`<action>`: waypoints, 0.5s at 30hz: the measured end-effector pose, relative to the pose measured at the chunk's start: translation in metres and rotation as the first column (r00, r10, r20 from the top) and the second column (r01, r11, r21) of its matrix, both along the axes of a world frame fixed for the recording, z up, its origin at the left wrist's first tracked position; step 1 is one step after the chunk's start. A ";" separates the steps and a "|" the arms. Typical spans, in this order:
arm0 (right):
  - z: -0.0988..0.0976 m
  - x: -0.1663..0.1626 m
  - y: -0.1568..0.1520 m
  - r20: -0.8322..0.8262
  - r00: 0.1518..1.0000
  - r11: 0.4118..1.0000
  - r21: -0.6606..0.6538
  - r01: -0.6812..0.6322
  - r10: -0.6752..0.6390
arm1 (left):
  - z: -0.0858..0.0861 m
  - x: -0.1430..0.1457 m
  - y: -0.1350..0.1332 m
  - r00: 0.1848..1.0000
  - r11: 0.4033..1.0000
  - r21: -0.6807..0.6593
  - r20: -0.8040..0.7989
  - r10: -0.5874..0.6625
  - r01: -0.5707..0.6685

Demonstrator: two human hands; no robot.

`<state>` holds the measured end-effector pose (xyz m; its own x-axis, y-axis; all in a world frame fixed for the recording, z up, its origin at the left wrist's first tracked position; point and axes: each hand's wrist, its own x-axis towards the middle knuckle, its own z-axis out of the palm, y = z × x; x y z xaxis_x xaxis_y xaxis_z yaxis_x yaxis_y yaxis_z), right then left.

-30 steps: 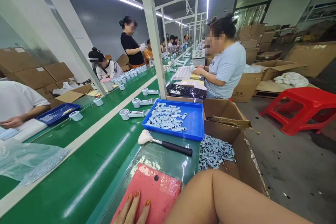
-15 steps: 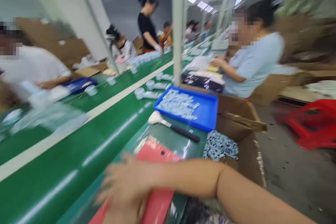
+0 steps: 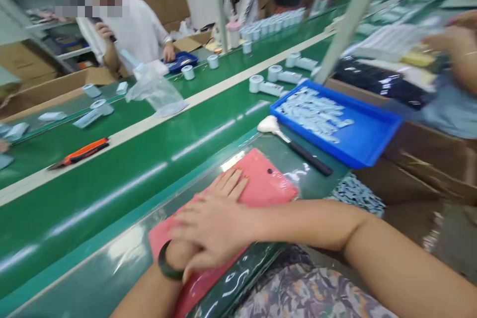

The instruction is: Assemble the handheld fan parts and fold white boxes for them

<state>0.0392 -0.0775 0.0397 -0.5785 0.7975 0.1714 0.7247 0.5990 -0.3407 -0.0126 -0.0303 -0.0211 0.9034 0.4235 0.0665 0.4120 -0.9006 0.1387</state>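
left hand [image 3: 228, 186]: flat, fingers extended, slightly apart on pink mat [image 3: 263, 181] | right hand [image 3: 219, 223]: uncurled, thumb spread, lying across left hand's back | left palm hidden

Your right hand [image 3: 214, 226] lies over your left hand [image 3: 229, 184] on the pink mat [image 3: 261, 186], near a mallet [image 3: 308, 158] and blue tray [image 3: 367, 134].

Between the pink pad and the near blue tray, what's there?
A black-handled tool with a whitish head lies between the pink pad and the blue tray, seen in the head view.
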 end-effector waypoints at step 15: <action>0.039 0.300 -0.065 0.194 0.148 0.155 0.017 0.988 -0.970 | 0.007 -0.030 0.050 0.921 0.914 0.192 0.092 -0.378 0.356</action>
